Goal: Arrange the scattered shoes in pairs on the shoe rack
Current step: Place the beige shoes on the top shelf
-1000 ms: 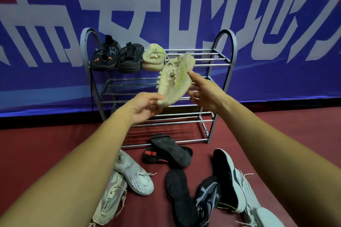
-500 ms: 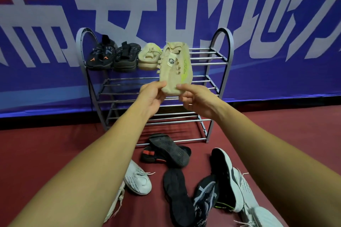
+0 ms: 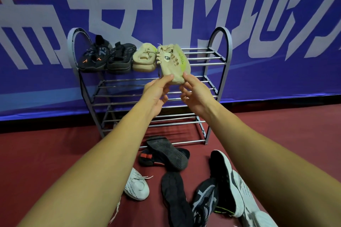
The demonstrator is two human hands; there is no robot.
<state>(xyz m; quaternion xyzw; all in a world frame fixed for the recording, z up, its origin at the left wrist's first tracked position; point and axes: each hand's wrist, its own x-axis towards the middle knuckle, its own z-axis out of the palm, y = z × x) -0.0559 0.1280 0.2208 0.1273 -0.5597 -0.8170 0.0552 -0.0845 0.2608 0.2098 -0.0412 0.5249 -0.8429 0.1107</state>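
Both hands clamp the near end of a beige shoe (image 3: 172, 64): the left hand (image 3: 156, 92) pinches it with the thumb on top, and the right hand (image 3: 193, 96) sets its thumb against the side with its fingers curled beneath. The shoe lies tilted over the rack's (image 3: 220, 42) top shelf, just beside its mate (image 3: 144, 59). Two black shoes (image 3: 107, 57) sit further left on that shelf. A white shoe (image 3: 137, 186) and dark shoes (image 3: 166, 153) lie scattered on the red floor (image 3: 46, 153).
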